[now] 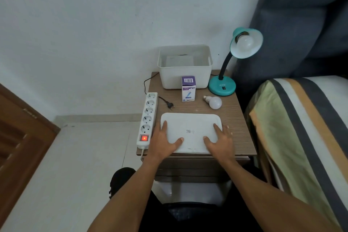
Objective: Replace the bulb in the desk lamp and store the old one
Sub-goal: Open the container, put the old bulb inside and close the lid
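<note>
A teal desk lamp (222,85) stands at the back right of the small wooden table (235,128), with a white bulb (244,43) in its shade. A second white bulb (214,102) lies loose on the table in front of the lamp's base. A purple-and-white bulb box (188,88) stands upright before an open white storage bin (169,79). The bin's white lid (190,124) lies flat at the table's front. My left hand (163,141) grips its left end and my right hand (220,141) its right end, thumbs on top.
A white power strip (147,118) with a lit red switch lies along the table's left edge. The lamp's black plug (170,105) lies unplugged beside it. A striped bed (301,128) is close on the right. A brown door (18,128) is at the left.
</note>
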Motion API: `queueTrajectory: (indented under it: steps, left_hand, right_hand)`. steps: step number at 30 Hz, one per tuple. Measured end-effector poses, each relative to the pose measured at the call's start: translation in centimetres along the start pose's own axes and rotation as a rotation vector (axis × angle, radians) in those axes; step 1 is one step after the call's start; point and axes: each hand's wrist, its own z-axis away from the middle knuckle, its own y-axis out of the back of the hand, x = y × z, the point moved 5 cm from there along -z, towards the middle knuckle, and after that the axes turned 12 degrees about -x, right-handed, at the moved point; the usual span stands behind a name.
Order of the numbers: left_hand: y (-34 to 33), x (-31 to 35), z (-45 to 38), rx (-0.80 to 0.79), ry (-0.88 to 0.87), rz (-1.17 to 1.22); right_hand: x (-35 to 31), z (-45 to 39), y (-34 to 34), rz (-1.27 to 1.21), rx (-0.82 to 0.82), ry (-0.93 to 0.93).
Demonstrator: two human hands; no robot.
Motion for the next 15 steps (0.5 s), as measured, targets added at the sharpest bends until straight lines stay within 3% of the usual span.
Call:
queueTrajectory:
  steps: [15]
  left_hand:
    - [-1.7, -0.2, -0.4, 0.054, -0.059, -0.170]
  right_hand:
    - [-0.3, -0.5, -0.3, 0.157, -0.009, 0.028]
